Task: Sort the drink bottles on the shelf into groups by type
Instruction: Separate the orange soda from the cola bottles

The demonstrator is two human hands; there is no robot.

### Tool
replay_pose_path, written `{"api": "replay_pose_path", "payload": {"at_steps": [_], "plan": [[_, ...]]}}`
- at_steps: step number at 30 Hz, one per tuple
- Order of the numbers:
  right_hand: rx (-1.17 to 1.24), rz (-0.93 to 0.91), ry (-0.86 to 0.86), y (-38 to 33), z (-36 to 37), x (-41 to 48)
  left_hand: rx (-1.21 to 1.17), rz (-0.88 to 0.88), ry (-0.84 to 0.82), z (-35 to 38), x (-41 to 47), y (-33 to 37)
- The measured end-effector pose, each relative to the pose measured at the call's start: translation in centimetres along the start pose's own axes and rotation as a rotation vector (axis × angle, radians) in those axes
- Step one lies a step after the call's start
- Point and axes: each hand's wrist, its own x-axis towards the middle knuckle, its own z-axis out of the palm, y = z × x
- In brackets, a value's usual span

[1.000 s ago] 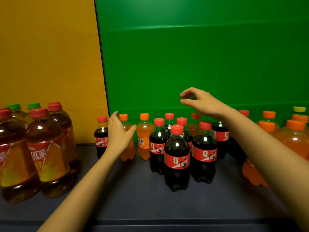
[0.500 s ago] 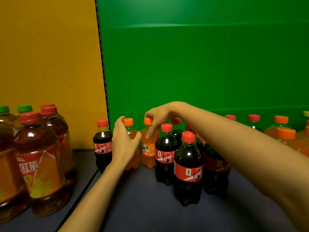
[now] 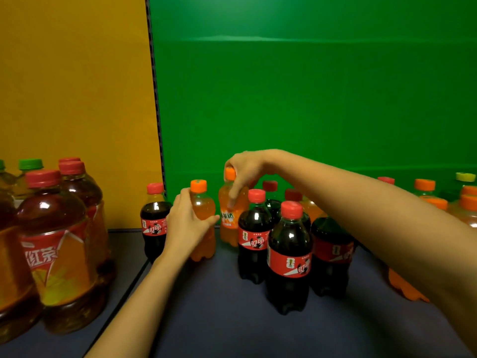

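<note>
Two-handed gripping at frame centre: curling the left hand (image 3: pixel 185 226) round the smooth plastic belly of the first orange soda bottle (image 3: pixel 205 205), pinching the second orange soda bottle (image 3: pixel 228 232) at its neck with the right hand (image 3: pixel 245 169), both upright on the dark matte shelf (image 3: pixel 206 311).

Dim shelf, soft focus, glints on bottles, wide-angle edge warping

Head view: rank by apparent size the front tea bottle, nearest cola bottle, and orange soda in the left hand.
1. Tea bottle: largest.
2. Nearest cola bottle.
3. Orange soda in left hand: farther back, possibly equal to the cola.
</note>
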Motion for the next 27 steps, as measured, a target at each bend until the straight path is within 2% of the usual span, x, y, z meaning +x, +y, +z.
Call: {"api": "replay_pose_path", "payload": {"at_steps": [7,10,14,22,27], "plan": [[0.206,0.012,0.442,1.3,-5.2,-5.7,-0.134,0.197,0.225,-3.6,1.8,5.4],[0.335,0.022,0.651,2.2,-7.3,-9.5,-0.185,0.296,0.252,-5.2,2.5,9.5],[0.503,0.02,0.841,3.6,-9.1,-15.3,-0.306,0.365,0.243,-5.7,2.2,15.1],[0.67,0.043,0.862,8.4,-5.9,-28.3,-0.595,0.368,-0.078,-0.3,-3.9,22.8],[0.734,0.061,0.837,12.4,-0.2,-32.8,-0.577,0.323,-0.185,5.7,-9.0,23.7]]}}
